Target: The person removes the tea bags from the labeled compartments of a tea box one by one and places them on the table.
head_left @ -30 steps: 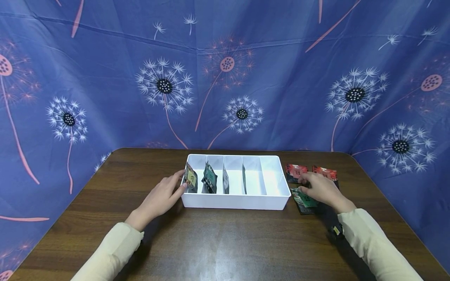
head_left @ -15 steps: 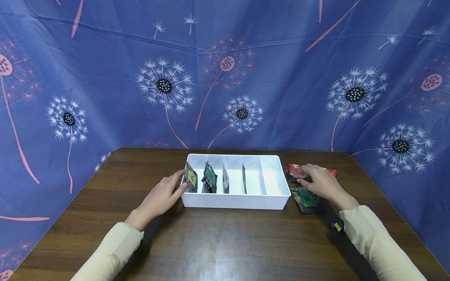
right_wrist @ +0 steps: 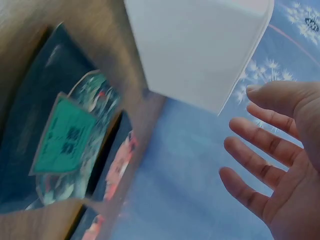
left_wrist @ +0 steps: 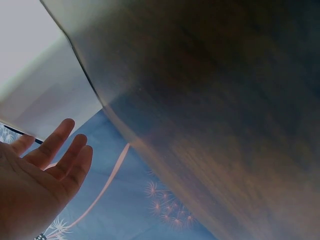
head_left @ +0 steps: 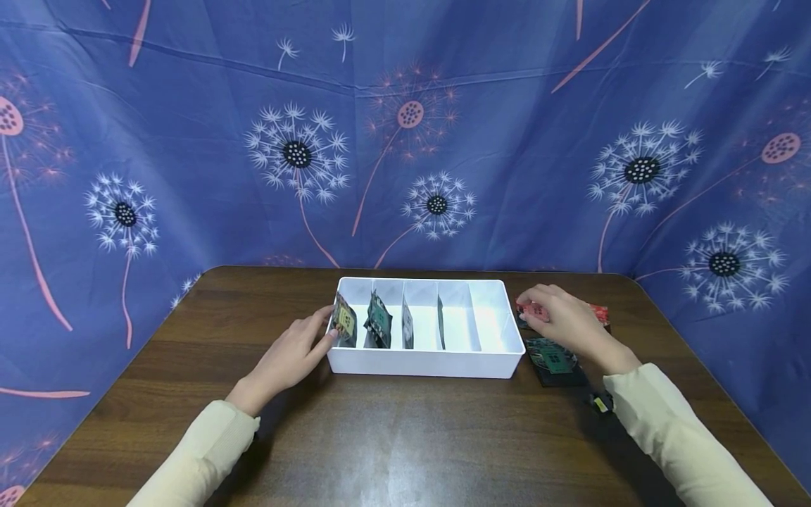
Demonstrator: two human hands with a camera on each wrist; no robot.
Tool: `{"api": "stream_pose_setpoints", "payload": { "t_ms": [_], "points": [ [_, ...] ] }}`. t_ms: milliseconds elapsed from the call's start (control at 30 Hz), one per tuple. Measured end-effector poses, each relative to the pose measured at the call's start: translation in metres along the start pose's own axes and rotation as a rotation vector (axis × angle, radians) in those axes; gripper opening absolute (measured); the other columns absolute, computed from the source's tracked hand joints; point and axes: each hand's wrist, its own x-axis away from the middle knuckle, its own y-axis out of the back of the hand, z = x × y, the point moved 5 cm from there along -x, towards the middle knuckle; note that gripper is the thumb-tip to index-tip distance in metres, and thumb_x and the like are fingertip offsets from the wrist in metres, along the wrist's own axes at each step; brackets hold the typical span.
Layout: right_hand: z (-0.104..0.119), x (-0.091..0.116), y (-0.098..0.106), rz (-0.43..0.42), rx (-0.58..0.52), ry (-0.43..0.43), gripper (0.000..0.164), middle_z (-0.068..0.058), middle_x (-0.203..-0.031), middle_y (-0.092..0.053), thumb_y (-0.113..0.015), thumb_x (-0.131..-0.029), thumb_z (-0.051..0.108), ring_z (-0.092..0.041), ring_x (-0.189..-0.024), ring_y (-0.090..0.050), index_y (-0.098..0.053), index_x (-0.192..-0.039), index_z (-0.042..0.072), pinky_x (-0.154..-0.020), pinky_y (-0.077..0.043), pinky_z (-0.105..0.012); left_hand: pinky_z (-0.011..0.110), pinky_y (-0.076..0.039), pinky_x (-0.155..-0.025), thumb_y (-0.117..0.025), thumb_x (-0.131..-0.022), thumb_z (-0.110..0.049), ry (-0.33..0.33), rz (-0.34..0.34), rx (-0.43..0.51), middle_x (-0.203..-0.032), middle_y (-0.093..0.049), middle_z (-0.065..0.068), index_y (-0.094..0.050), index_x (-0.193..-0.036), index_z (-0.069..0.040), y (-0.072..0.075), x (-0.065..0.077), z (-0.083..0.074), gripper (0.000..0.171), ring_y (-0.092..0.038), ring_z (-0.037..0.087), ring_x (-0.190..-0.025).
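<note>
My left hand (head_left: 291, 355) rests against the left end of a white divided box (head_left: 421, 364), fingers extended. In the left wrist view those fingers (left_wrist: 57, 155) are spread and hold nothing. My right hand (head_left: 570, 324) is above a red-and-black sachet (head_left: 534, 310), partly covering it; the right wrist view shows this hand (right_wrist: 280, 155) with loosely bent fingers and nothing in it. A second red sachet (head_left: 600, 312) is mostly hidden behind the hand. Nearer the front lies a dark sachet with a green label (head_left: 555, 360), flat on the table.
Inside the box stand a yellow-labelled sachet (head_left: 345, 320), a green one (head_left: 378, 322), a greyish one (head_left: 407, 325) and a thin green one (head_left: 440, 322), each in its own compartment. A blue patterned cloth (head_left: 405, 141) hangs behind the wooden table (head_left: 380, 436).
My right hand has shifted left and slightly away from me, from over the green-labelled sachet to over the left red one. My left hand and the box stay put.
</note>
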Motion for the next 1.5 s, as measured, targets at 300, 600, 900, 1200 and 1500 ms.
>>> {"api": "stream_pose_setpoints", "payload": {
  "t_ms": [300,600,900,1200,1500],
  "points": [
    [0.024,-0.013,-0.003,0.025,0.009,0.049,0.023,-0.006,-0.1,-0.064,-0.066,-0.082,0.019,-0.021,-0.087,-0.057,-0.065,-0.103,0.009,-0.067,-0.051,-0.04,0.049,-0.039,-0.094,-0.037,-0.095,-0.047,0.009,0.009,0.009,-0.126,-0.055,0.006,-0.031,-0.141,-0.021,-0.001,-0.001,0.0,0.053,-0.05,0.029,-0.117],
    [0.043,-0.026,-0.017,0.005,0.033,0.131,0.024,-0.003,-0.098,-0.065,-0.069,-0.081,0.023,-0.017,-0.084,-0.06,-0.066,-0.102,0.013,-0.064,-0.05,-0.035,0.05,-0.039,-0.095,-0.037,-0.095,-0.048,0.014,0.01,0.001,-0.126,-0.055,0.006,-0.03,-0.141,-0.021,-0.001,-0.001,0.0,0.053,-0.05,0.029,-0.118],
    [0.063,-0.036,-0.027,0.026,0.025,0.195,0.02,-0.001,-0.099,-0.065,-0.068,-0.081,0.021,-0.018,-0.093,-0.062,-0.066,-0.1,0.014,-0.075,-0.051,-0.037,0.05,-0.039,-0.096,-0.037,-0.095,-0.048,0.023,0.018,0.008,-0.128,-0.054,0.006,-0.03,-0.141,-0.021,-0.001,-0.001,-0.001,0.054,-0.049,0.029,-0.119],
    [0.077,-0.044,-0.036,0.018,0.017,0.301,0.023,0.001,-0.098,-0.064,-0.069,-0.08,0.019,-0.015,-0.091,-0.061,-0.064,-0.102,0.015,-0.074,-0.051,-0.034,0.05,-0.039,-0.096,-0.037,-0.095,-0.048,0.02,0.015,0.006,-0.128,-0.054,0.006,-0.03,-0.141,-0.021,-0.001,0.0,0.0,0.054,-0.049,0.029,-0.119],
    [0.087,-0.052,-0.043,0.062,0.001,0.323,0.027,0.001,-0.102,-0.063,-0.068,-0.08,0.017,-0.016,-0.096,-0.059,-0.063,-0.107,0.015,-0.078,-0.05,-0.035,0.049,-0.039,-0.096,-0.035,-0.095,-0.051,0.011,0.007,-0.008,-0.127,-0.055,0.006,-0.03,-0.141,-0.021,-0.002,-0.001,0.001,0.055,-0.05,0.029,-0.118]
  ]
}}
